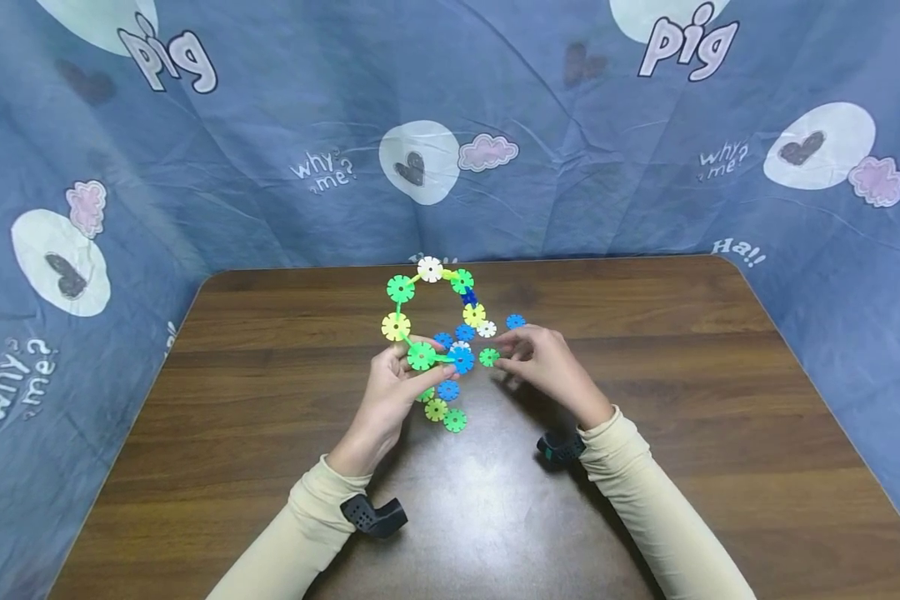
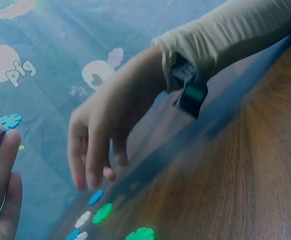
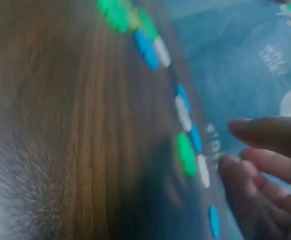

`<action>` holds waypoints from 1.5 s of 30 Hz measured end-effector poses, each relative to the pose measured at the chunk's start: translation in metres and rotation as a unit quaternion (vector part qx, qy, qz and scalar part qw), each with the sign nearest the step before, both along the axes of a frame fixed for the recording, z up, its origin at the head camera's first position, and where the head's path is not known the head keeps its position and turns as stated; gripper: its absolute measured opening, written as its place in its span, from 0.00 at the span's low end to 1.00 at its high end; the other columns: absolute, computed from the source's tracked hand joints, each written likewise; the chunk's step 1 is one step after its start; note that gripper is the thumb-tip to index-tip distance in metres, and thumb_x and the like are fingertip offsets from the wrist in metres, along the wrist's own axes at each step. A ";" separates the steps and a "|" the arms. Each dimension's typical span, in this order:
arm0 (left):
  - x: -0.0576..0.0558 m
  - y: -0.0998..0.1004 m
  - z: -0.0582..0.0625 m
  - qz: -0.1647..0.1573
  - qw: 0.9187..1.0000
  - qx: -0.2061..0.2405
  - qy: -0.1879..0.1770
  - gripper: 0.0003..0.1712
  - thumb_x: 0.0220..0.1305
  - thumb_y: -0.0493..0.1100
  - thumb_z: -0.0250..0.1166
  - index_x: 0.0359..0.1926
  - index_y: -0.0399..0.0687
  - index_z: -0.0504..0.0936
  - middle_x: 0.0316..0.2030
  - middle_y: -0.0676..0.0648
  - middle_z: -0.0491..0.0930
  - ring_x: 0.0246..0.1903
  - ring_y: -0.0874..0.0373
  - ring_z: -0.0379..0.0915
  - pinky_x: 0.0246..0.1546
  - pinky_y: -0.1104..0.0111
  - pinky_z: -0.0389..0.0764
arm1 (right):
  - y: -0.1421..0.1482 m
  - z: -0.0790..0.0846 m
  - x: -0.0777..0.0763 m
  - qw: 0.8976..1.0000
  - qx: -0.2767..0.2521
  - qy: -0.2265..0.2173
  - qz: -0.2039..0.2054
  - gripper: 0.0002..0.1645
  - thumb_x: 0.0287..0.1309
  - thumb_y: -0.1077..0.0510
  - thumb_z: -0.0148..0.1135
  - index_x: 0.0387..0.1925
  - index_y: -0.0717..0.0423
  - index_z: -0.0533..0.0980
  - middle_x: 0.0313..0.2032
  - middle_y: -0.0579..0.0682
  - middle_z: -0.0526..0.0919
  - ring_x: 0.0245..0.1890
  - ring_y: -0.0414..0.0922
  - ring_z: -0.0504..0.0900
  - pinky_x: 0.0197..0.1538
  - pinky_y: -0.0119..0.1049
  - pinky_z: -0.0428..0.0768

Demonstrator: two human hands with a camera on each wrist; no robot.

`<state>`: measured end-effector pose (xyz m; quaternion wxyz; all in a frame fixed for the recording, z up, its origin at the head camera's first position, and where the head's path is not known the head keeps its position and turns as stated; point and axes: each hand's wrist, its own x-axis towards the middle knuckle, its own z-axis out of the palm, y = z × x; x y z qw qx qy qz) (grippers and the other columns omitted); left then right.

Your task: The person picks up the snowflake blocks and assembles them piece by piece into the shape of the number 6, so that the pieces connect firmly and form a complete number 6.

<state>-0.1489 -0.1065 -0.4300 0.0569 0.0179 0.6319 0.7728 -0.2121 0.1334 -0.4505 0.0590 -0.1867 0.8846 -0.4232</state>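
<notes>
My left hand (image 1: 393, 387) pinches a blue snowflake disc (image 1: 461, 360) between thumb and finger; that disc also shows in the left wrist view (image 2: 10, 121). It ends a curved chain of notched plastic discs, with a green disc (image 1: 422, 356), a yellow disc (image 1: 396, 327) and a white disc (image 1: 430, 269) at its top. The chain's other side comes down to another yellow disc (image 1: 474, 314). Over the loose discs hovers my right hand (image 1: 543, 362), fingers loosely bent and apart, holding nothing in the right wrist view (image 3: 270, 175). Nearest its fingertips are a green disc (image 1: 489, 357) and a blue disc (image 1: 515, 322).
Several loose discs lie on the brown wooden table (image 1: 270, 400), among them a white disc (image 1: 487, 329), a blue disc (image 1: 448, 390) and a green disc (image 1: 455, 420) partly below the left hand. A blue printed cloth (image 1: 270, 108) hangs behind the table and at its sides.
</notes>
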 end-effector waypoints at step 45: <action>0.001 -0.003 0.002 -0.035 0.999 0.002 -0.012 0.15 0.62 0.31 0.71 0.48 0.41 0.78 0.34 0.50 0.88 0.34 0.55 0.89 0.49 0.62 0.88 | 0.003 0.028 0.008 0.938 -0.307 -0.063 0.150 0.08 0.59 0.75 0.67 0.42 0.73 0.84 0.42 0.49 0.92 0.41 0.45 0.92 0.44 0.43 0.90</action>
